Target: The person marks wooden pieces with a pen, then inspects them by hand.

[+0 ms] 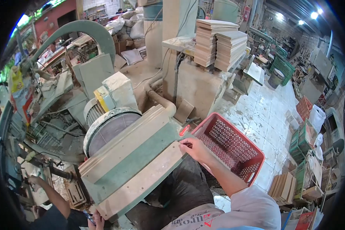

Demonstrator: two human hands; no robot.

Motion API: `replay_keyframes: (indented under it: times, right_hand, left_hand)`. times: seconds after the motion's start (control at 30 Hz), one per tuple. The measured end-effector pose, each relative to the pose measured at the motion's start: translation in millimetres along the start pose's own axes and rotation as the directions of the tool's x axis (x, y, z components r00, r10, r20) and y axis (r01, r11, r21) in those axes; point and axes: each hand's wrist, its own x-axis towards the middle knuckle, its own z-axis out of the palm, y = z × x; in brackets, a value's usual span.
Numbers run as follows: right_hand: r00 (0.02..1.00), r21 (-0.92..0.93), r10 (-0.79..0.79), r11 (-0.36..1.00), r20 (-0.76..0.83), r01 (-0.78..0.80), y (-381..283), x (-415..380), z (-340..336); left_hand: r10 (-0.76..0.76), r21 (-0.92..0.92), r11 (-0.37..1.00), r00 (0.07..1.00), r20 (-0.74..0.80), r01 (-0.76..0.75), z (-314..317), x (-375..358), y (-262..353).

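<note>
A long pale wooden board (143,179) with small dark holes lies along the near edge of the green machine table (136,153). At its right end, my right hand (195,149) pinches the corner between thumb and fingers. My left hand (97,220) closes on the opposite end at the lower left, partly cut off by the frame's bottom edge. Right beside the left fingers is a small blue object (89,217). Farther back on the table, several grooved wooden boards (124,143) lie together next to the round sanding disc (109,134).
A red plastic crate (234,149) stands to the right of the table. Stacked boards (220,44) sit on a bench behind. At lower left, a co-worker's bare arm (51,193) reaches toward another machine. Green crates (301,140) and cut wood (283,188) line the right side.
</note>
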Motion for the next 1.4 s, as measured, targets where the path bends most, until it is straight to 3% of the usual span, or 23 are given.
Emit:
replay_keyframes:
  times: [0.03,0.07,0.1,0.13,0.2,0.23,0.27,0.33,0.4,0.43,0.47,0.57,0.67,0.7,0.73,0.8,0.87,0.93,1.0,1.07,1.17,1.4]
  right_hand:
    - [1.0,0.005,-0.009,1.0,0.0,0.009,-3.7,-1.5,2.1]
    - [0.961,-0.139,-0.214,0.972,-0.173,0.192,-9.5,-5.6,5.5]
    - [0.855,-0.304,-0.419,0.894,-0.305,0.33,-16.6,-11.0,9.1]
    - [0.858,-0.295,-0.416,0.896,-0.302,0.331,-27.6,-18.0,12.7]
    - [0.948,0.087,-0.302,0.946,-0.101,0.311,-51.6,-42.4,24.6]
    - [0.98,0.207,-0.153,0.97,0.125,0.125,-61.7,-54.1,33.7]
    - [0.931,0.388,-0.14,0.922,0.336,-0.001,-65.3,-64.6,50.9]
    - [0.728,0.294,-0.174,0.955,0.663,-0.04,-84.0,-86.2,72.9]
    - [0.615,0.283,-0.244,0.958,0.75,0.034,-94.9,-98.0,89.3]
    - [0.616,0.271,-0.281,0.956,0.736,0.113,-97.6,-100.5,93.0]
    - [0.621,0.286,-0.28,0.954,0.732,0.093,-89.7,-103.3,99.1]
    - [0.7,0.332,-0.287,0.94,0.654,0.076,-75.5,-104.8,99.7]
    - [0.769,0.318,-0.266,0.944,0.581,0.087,-70.9,-105.7,83.6]
    - [0.764,0.368,-0.338,0.919,0.55,0.141,-64.1,-103.1,78.1]
    - [0.813,0.387,-0.235,0.922,0.532,0.013,-61.5,-105.1,70.6]
    - [0.87,0.44,-0.224,0.898,0.439,0.009,-56.6,-102.5,51.1]
    - [0.943,0.473,-0.133,0.881,0.306,-0.029,-57.5,-101.1,30.2]
    - [0.992,0.498,-0.096,0.866,0.085,0.041,-48.4,-100.1,18.2]
    - [0.995,0.479,-0.012,0.876,-0.096,0.056,-39.4,-97.9,8.4]
    - [0.965,0.485,0.009,0.866,-0.26,0.123,-26.5,-96.1,5.1]
    - [0.953,0.521,0.033,0.843,-0.303,0.136,-16.0,-98.3,-5.6]
    - [0.925,0.556,0.105,0.822,-0.366,0.126,9.0,-98.9,-20.2]
  left_hand:
    - [-0.025,0.149,0.988,0.997,-0.072,0.035,31.9,-8.1,28.8]
    - [-0.04,0.292,0.953,0.988,-0.149,0.082,48.3,-12.8,44.9]
    - [-0.034,0.21,0.977,0.999,0.002,0.033,25.1,-8.3,36.4]
    - [-0.033,0.216,0.976,0.999,-0.006,0.034,17.4,3.5,31.5]
    - [0.226,0.105,0.966,0.968,0.107,-0.237,5.8,15.5,13.7]
    - [0.172,0.174,0.965,0.974,0.15,-0.197,22.0,15.5,14.7]
    - [0.104,0.255,0.955,0.977,0.189,-0.151,48.0,15.3,20.2]
    - [-0.074,0.545,0.834,0.996,-0.045,0.087,125.9,7.7,31.4]
    - [0.141,0.381,0.889,0.944,0.298,-0.253,189.1,-18.1,39.6]
    - [0.084,0.338,0.912,0.913,0.4,-0.232,193.0,-15.2,38.4]
    - [0.029,0.295,0.934,0.867,0.498,-0.201,194.5,-12.1,32.8]
    - [0.112,0.335,0.834,0.73,0.674,-0.438,205.7,-1.4,20.4]
    - [0.015,0.349,0.871,0.729,0.685,-0.346,212.2,0.9,17.8]
    - [0.093,0.325,0.849,0.723,0.685,-0.417,218.6,4.8,19.5]
    - [0.086,0.331,0.847,0.722,0.686,-0.415,222.8,9.7,19.8]
    - [0.191,0.358,0.768,0.724,0.663,-0.531,230.2,19.6,19.0]
    - [0.225,0.353,0.784,0.764,0.605,-0.51,252.3,28.4,17.7]
    - [0.236,0.451,0.652,0.727,0.645,-0.61,275.9,41.6,18.0]
    - [0.2,0.494,0.655,0.761,0.617,-0.572,301.7,51.6,11.7]
    - [0.273,0.537,0.37,0.641,0.718,-0.758,318.1,67.7,-3.1]
    - [0.281,0.567,0.24,0.615,0.737,-0.788,339.9,79.0,-17.5]
    - [0.212,0.618,0.2,0.649,0.731,-0.761,353.9,89.1,-31.5]
